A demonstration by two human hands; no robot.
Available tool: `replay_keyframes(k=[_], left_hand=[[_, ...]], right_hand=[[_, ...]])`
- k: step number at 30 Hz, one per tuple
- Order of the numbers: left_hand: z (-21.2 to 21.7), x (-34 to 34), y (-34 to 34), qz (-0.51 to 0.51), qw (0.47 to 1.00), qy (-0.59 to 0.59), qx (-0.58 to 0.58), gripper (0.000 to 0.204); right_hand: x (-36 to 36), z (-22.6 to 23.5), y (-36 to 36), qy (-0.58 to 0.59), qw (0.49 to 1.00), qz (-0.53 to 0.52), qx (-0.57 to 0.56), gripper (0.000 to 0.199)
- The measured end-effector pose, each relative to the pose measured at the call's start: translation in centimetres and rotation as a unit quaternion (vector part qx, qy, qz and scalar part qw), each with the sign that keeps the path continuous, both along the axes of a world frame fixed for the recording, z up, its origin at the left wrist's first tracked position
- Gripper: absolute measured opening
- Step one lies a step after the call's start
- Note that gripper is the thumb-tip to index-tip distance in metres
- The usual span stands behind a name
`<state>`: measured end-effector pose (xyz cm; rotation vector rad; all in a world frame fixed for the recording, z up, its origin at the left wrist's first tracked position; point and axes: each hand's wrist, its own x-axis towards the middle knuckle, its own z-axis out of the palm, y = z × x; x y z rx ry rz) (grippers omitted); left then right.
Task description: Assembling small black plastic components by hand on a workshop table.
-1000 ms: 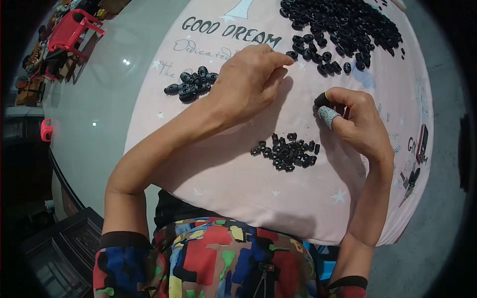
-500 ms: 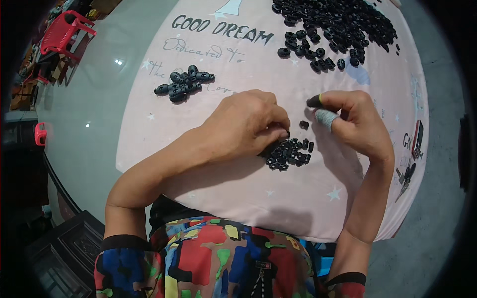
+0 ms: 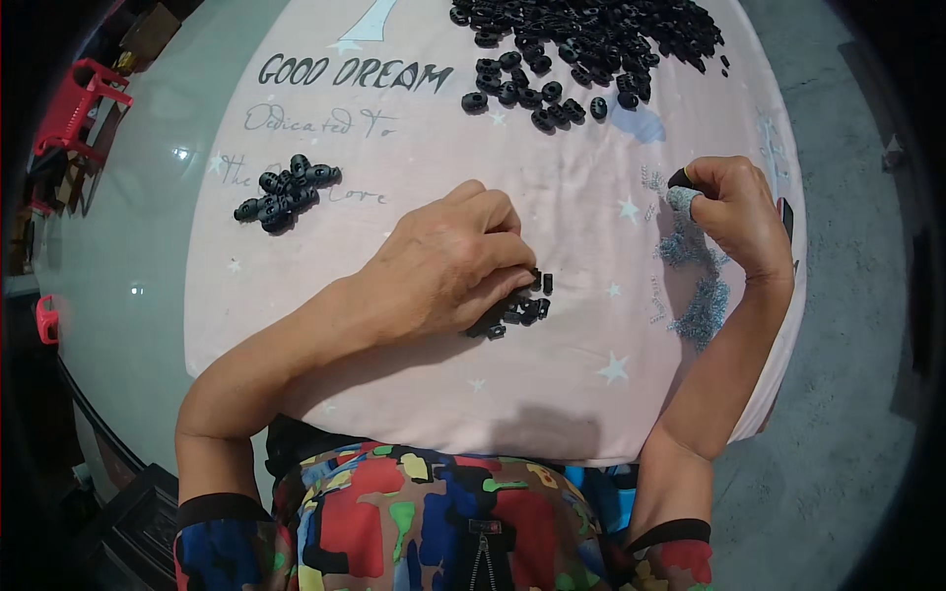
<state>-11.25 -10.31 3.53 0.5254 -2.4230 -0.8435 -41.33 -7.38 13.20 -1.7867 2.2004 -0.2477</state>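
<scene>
My left hand (image 3: 455,258) rests low over a pile of small black plastic pieces (image 3: 527,312). Its thumb and fingers are pinched; whatever they hold is hidden, with a black piece beside the fingertips. At the right, my right hand (image 3: 734,209) is over small, pale, spring-like metal bits (image 3: 702,310) scattered on the cloth. A black cover sits on its index fingertip and grey wrap goes round the thumb. Those two tips are close together, and anything between them is too small to make out.
A pink printed cloth (image 3: 414,394) covers the table. A large heap of black oval cord locks (image 3: 591,44) lies at the far side, and a small cluster of cord locks (image 3: 286,194) at the left. Beyond the table's left edge stands a red plastic chair (image 3: 84,108).
My right hand has moved right, away from the small black pieces, to the pale metal bits, which now show. My left hand stays at the pile. The whole view has shifted.
</scene>
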Motion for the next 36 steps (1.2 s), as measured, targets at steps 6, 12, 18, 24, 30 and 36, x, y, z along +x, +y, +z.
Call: replay_keyframes(k=[6,12,18,24,30,36], left_hand=[[0.1,0.4,-0.2,-0.005,0.997,0.023,0.068,0.011],[0.0,0.8,-0.7,0.021,0.989,0.075,0.128,0.008],[-0.7,0.9,-1.2,0.045,0.984,0.110,0.134,0.009],[-0.5,1.0,-3.6,0.217,0.972,0.086,0.016,0.020],[0.0,-0.8,-4.6,0.278,0.958,-0.024,-0.068,0.028],[-0.1,-0.4,-5.0,0.268,0.963,-0.009,-0.030,0.023]], right_hand=[[0.4,-1.6,-0.9,0.020,0.998,-0.022,-0.047,0.023],[0.7,-3.9,-1.5,0.015,0.994,0.055,-0.096,0.028],[1.7,-3.8,-1.5,-0.002,0.996,0.050,-0.068,0.024],[3.5,-3.5,-1.6,-0.012,0.995,0.070,-0.075,0.022],[6.5,-4.1,-1.3,-0.084,0.984,0.121,-0.101,0.020],[8.2,-4.6,-1.2,-0.166,0.973,0.144,-0.068,0.017]])
